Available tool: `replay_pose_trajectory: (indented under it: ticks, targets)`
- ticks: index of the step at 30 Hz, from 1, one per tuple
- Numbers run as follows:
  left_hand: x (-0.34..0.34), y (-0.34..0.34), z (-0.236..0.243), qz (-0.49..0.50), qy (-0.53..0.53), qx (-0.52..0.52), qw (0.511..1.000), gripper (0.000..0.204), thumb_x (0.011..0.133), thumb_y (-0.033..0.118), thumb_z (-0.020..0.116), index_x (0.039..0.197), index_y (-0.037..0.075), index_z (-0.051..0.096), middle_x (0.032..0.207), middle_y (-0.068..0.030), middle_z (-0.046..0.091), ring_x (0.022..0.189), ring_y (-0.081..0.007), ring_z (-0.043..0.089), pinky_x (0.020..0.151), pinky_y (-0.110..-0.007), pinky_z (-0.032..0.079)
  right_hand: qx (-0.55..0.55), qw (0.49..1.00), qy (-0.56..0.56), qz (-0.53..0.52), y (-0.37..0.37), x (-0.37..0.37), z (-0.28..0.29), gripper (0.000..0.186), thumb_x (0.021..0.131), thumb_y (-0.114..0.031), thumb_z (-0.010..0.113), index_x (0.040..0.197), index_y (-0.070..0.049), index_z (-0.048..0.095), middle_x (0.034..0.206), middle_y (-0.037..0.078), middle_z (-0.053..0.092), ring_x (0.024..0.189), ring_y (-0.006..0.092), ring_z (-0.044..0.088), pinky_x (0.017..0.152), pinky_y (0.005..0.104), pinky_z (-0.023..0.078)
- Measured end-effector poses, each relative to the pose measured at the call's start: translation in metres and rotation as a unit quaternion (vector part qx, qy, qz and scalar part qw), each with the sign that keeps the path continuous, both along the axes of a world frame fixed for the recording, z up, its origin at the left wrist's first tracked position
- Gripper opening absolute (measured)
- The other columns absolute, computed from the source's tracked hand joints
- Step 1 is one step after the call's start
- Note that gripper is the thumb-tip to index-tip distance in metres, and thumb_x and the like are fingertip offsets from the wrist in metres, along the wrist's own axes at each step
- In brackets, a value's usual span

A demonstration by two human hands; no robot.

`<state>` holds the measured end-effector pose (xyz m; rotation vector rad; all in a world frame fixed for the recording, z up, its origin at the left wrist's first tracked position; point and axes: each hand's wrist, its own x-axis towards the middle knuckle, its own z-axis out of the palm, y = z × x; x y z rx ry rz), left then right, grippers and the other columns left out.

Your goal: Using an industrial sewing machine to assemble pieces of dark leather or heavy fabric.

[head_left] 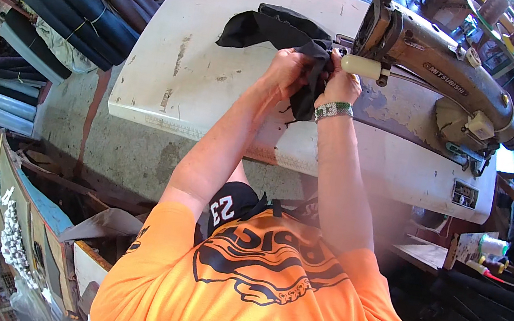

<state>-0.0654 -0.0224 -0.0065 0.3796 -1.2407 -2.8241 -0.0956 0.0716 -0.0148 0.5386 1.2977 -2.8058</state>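
Observation:
A dark piece of cloth [257, 29] lies bunched across the white sewing table, with one end hanging down between my hands. Pinching its folded part is my left hand [284, 72], palm turned inward. My right hand [340, 87], with a beaded bracelet at the wrist, closes on the cloth's right side, beside the head of an old brown sewing machine [421, 55]. A cream-coloured cylinder [360, 66] on the machine sits right by the right hand's knuckles. The fingertips are partly hidden by cloth, and the needle area cannot be made out.
The worn white tabletop [195, 83] carries a ruler strip along its near edge. Rolls of dark material [81, 15] are stacked at the left, above the concrete floor. Thread spools [494, 247] stand at the lower right, and a wooden-framed box [52, 222] is at lower left.

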Motion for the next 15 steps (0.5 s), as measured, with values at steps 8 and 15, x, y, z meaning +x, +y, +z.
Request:
replay_pose_trajectory:
  ticks: [8,15]
  targets:
    - [0.002,0.021,-0.005,0.126,0.005,-0.205,0.971,0.014,0.085,0.003,0.058,0.086,-0.006,0.068,0.078,-0.012,0.068,0.064,-0.0187,0.064,0.057,-0.031,0.052,0.015,0.999,0.009,-0.03,-0.001,-0.002,-0.003,0.016,0.077,-0.004,0.08,0.08,-0.007,0.064,0.076,0.002,0.065,0.062,0.0126,0.059,0.056,0.0271,0.048]
    - [-0.013,0.011,-0.005,0.099,-0.013,-0.231,0.968,0.02,0.083,0.006,0.053,0.085,-0.007,0.067,0.076,-0.0091,0.064,0.063,-0.0157,0.06,0.056,-0.031,0.048,0.001,1.0,0.009,-0.023,-0.003,0.0,0.001,0.017,0.076,-0.002,0.081,0.08,-0.005,0.065,0.082,0.004,0.068,0.07,0.0149,0.063,0.062,0.0294,0.053]
